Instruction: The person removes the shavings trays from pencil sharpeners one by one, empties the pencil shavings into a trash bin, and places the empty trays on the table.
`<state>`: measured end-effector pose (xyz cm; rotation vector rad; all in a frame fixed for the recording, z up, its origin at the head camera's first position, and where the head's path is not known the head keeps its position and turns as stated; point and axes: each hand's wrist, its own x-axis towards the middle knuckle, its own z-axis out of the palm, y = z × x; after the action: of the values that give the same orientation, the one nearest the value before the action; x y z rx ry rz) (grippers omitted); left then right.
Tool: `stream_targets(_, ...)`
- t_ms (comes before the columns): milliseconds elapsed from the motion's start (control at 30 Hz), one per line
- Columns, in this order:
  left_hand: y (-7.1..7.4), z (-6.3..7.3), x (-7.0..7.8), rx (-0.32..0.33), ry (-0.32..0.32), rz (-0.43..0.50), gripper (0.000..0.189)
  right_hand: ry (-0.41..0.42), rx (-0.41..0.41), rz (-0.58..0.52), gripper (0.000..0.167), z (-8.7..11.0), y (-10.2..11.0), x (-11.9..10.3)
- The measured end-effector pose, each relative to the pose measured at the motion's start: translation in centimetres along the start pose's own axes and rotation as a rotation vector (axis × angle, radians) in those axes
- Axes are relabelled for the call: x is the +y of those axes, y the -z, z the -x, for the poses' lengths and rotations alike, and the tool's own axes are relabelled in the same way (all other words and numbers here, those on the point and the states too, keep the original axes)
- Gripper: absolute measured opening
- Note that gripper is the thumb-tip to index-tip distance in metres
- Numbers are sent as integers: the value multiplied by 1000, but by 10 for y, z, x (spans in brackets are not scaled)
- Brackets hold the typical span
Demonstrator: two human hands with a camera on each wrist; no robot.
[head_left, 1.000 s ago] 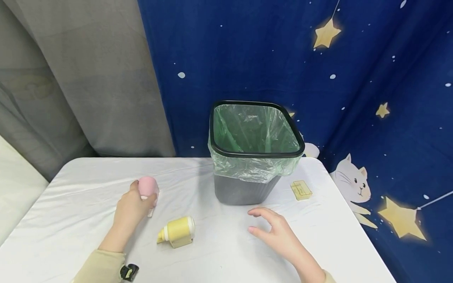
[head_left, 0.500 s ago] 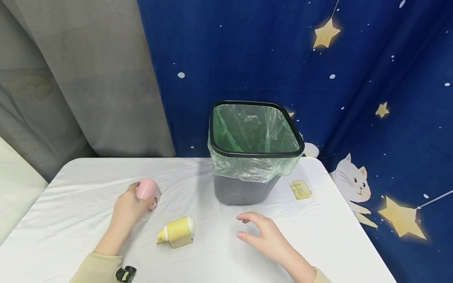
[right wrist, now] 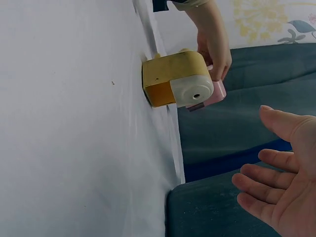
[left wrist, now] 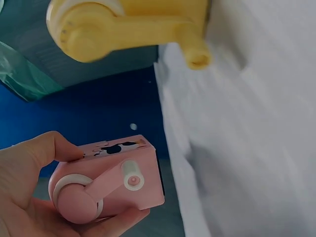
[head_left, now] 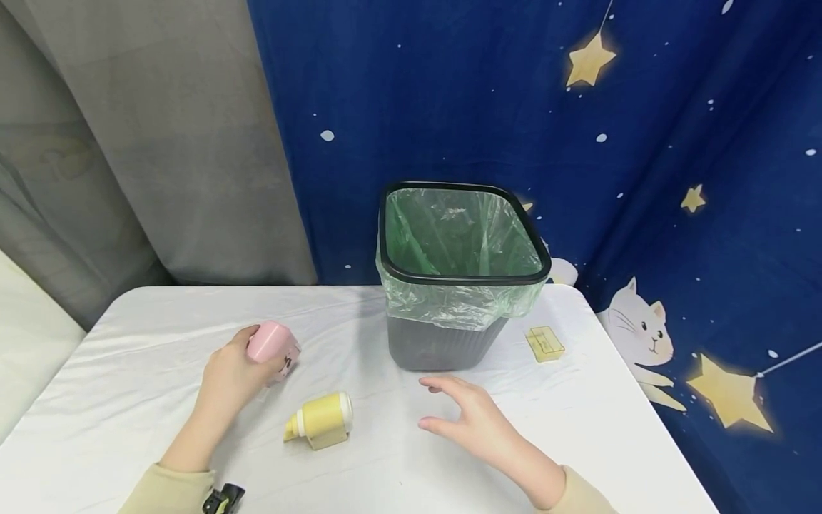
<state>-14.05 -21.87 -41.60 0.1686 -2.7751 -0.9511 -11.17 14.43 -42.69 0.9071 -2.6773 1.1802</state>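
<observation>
Left of centre, lower half of the head view: one pink crank sharpener, tipped further over than a second ago, its cow-print side now showing at lower right, where previously it stood nearly upright. Right of lower centre: right hand, fingertips further left than in the earlier frames. Unchanged in place: yellow crank sharpener, lower centre-left; grey bin with black rim and green-tinted liner, centre; small translucent yellow box, right of bin. Left hand: digits curled around the pink body, pressing two opposite sides, its crank handle facing the left wrist camera; in that view a strip of background shows between the sharpener's base and the white cloth. Right hand: thumb and fingers loosely parted, wide gap between, held in front of the bin and apart from it. Edges and room: far table edge passes behind the bin across mid-frame; the small box sits near the right-hand table edge; white tablecloth extends between yellow sharpener and right hand, and between pink sharpener and bin; yellow sharpener near the left hand, toward the bottom of frame; bin mouth facing upward, well apart from the pink sharpener.
</observation>
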Motion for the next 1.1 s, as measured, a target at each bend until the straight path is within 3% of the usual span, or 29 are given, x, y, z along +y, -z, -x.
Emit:
stream_targets(500,15,11,37,-60,-65,31,65,87,-37,-14,66,-29,16,-16)
stream_targets(800,17,19,49,-133,-67,121,68,89,-87,-52,70,-39,23,-20)
stream_targets(1100,21,28,61,-107,-185,120,61,96,-156,-38,77,-49,24,-23)
